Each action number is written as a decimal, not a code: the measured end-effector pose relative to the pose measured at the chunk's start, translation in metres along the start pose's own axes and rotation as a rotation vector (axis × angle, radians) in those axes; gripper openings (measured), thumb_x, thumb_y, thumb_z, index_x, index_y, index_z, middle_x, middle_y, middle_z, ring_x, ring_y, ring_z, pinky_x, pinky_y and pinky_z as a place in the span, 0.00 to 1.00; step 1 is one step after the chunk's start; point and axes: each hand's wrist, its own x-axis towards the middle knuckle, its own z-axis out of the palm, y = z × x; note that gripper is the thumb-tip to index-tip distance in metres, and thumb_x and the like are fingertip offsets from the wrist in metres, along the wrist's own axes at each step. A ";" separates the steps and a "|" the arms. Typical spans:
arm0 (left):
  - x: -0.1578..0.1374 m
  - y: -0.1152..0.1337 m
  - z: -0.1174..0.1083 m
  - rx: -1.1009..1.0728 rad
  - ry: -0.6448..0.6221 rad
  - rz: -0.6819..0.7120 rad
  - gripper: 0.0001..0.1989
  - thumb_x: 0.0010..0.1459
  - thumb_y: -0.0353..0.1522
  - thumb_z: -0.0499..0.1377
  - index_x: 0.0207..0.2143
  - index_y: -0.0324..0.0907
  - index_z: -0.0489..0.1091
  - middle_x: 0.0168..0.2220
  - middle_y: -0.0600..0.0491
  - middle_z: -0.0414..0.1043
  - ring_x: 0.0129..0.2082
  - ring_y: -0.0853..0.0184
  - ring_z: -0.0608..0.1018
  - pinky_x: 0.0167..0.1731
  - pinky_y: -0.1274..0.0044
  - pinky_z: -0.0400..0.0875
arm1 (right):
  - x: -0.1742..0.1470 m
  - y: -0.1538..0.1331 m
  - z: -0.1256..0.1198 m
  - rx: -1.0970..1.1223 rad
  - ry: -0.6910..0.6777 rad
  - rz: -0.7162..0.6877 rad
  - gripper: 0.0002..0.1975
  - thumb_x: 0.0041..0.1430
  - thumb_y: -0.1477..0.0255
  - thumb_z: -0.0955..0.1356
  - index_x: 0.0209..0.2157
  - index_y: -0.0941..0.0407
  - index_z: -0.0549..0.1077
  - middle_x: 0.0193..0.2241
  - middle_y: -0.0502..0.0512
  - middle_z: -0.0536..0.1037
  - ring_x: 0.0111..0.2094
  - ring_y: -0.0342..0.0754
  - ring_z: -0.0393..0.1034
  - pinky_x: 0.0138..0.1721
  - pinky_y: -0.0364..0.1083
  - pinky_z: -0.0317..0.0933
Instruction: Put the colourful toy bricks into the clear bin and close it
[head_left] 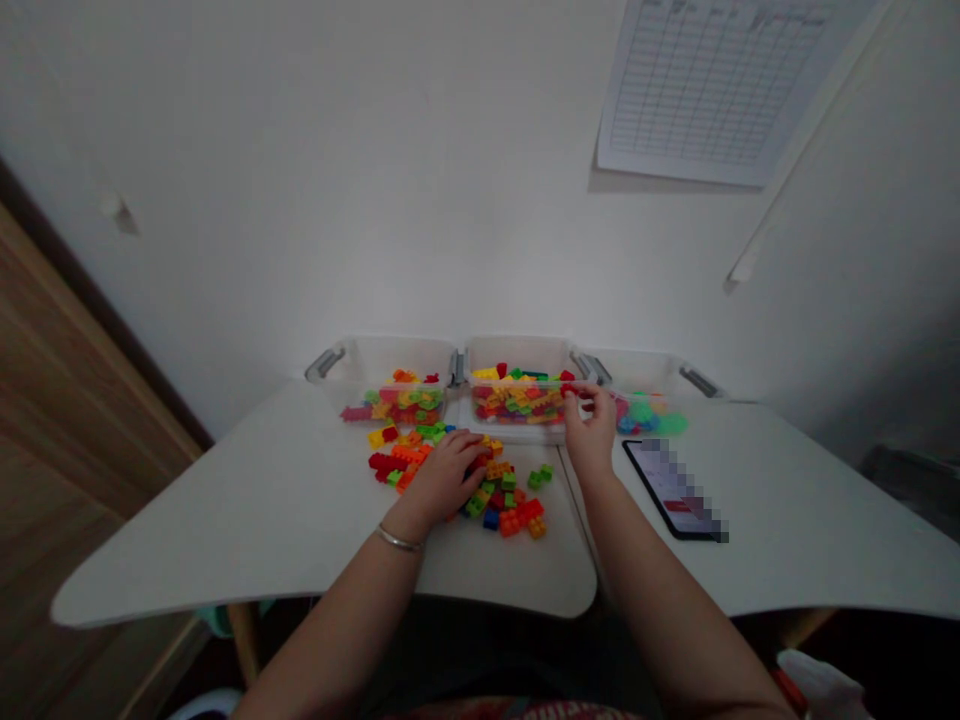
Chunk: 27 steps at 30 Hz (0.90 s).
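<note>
Pinching a red brick (568, 390), the right hand (591, 428) hangs by the bin's rim (517, 384).

No word, number or brand legible anywhere. On the wall (375, 200), between one and two o'clock from mid-view, a white printed sheet (690, 95) with a ruled grid of many rows and columns; dark marks along its top row, too small and blurred to read. At four o'clock, on the white table (810, 500), a phone (667, 495): a red patch (678, 506) low on the screen, lettering indistinct, coarse pixel blocks down the right side.
</note>
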 end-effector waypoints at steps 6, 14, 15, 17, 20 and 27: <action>0.000 0.000 0.000 0.000 0.003 0.002 0.15 0.63 0.32 0.55 0.52 0.42 0.72 0.55 0.47 0.71 0.59 0.58 0.67 0.62 0.61 0.61 | 0.026 -0.003 0.020 0.011 0.010 -0.005 0.10 0.60 0.66 0.64 0.38 0.56 0.70 0.38 0.58 0.76 0.39 0.50 0.68 0.45 0.50 0.61; -0.001 -0.002 0.000 -0.004 0.009 0.004 0.15 0.63 0.33 0.55 0.51 0.43 0.72 0.55 0.48 0.71 0.59 0.57 0.66 0.63 0.60 0.60 | 0.022 -0.016 0.025 -0.296 -0.176 -0.083 0.11 0.61 0.70 0.63 0.41 0.55 0.76 0.43 0.58 0.78 0.46 0.54 0.67 0.51 0.52 0.55; -0.001 -0.002 0.001 -0.004 0.012 0.007 0.15 0.63 0.33 0.55 0.51 0.44 0.72 0.55 0.48 0.71 0.59 0.58 0.67 0.62 0.60 0.61 | 0.021 -0.017 0.025 -0.318 -0.189 -0.084 0.13 0.61 0.70 0.63 0.43 0.55 0.76 0.44 0.58 0.78 0.47 0.54 0.66 0.51 0.52 0.54; -0.001 -0.002 0.001 -0.004 0.018 0.011 0.15 0.63 0.33 0.55 0.51 0.44 0.72 0.55 0.48 0.71 0.59 0.58 0.67 0.62 0.60 0.61 | 0.019 -0.018 0.025 -0.362 -0.211 -0.093 0.15 0.62 0.70 0.62 0.46 0.55 0.76 0.45 0.59 0.79 0.47 0.55 0.66 0.52 0.53 0.53; -0.001 -0.003 0.002 -0.003 0.023 0.013 0.15 0.63 0.33 0.55 0.51 0.45 0.72 0.55 0.48 0.70 0.59 0.58 0.67 0.62 0.60 0.61 | 0.016 -0.017 0.024 -0.406 -0.248 -0.123 0.16 0.63 0.70 0.61 0.47 0.54 0.77 0.46 0.59 0.79 0.49 0.56 0.65 0.54 0.56 0.52; -0.001 -0.001 -0.001 0.005 0.011 0.007 0.15 0.63 0.32 0.56 0.51 0.43 0.72 0.55 0.47 0.70 0.59 0.57 0.67 0.62 0.60 0.61 | 0.011 -0.004 0.022 -0.328 -0.299 -0.195 0.25 0.58 0.72 0.63 0.58 0.58 0.67 0.59 0.63 0.70 0.59 0.59 0.60 0.61 0.60 0.52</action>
